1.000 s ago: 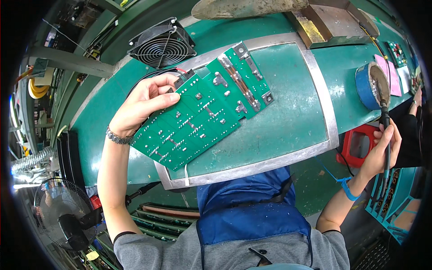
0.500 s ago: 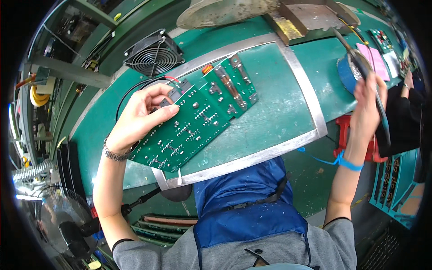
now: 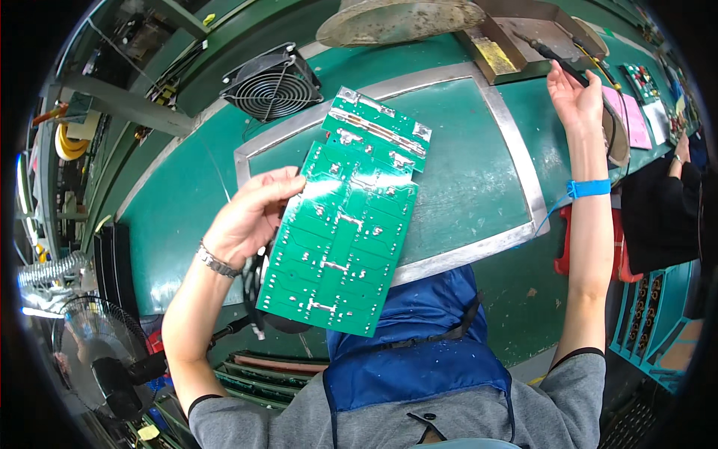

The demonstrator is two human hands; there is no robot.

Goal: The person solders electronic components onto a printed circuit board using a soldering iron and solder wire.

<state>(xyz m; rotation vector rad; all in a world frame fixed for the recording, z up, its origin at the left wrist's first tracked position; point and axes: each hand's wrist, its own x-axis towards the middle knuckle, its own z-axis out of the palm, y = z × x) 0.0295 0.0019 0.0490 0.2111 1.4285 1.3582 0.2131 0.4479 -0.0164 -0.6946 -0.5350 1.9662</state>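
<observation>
My left hand (image 3: 258, 209) is closed on the edge of a green circuit board (image 3: 340, 232), thumb on top. The board is tilted, its soldered underside facing up, with light glinting across it. Silvery solder joints and wide solder strips cover that side; the parts beneath are mostly hidden. At the upper right, my right hand (image 3: 576, 97) grips the dark handle of a soldering iron (image 3: 552, 54), whose tip points into a metal tray (image 3: 501, 63). A blue wrist strap (image 3: 589, 188) circles my right wrist.
A black cooling fan (image 3: 273, 86) stands at the back left of the green bench (image 3: 471, 165). A metal frame (image 3: 516, 165) lies on the bench. Past my right forearm are a pink sheet (image 3: 627, 116) and another circuit board (image 3: 638, 82). Another person's hand (image 3: 682, 146) shows at far right.
The board has turned more upright and moved nearer me, with its far end swung left. My right hand has gone up and left, carrying the soldering iron to the tray.
</observation>
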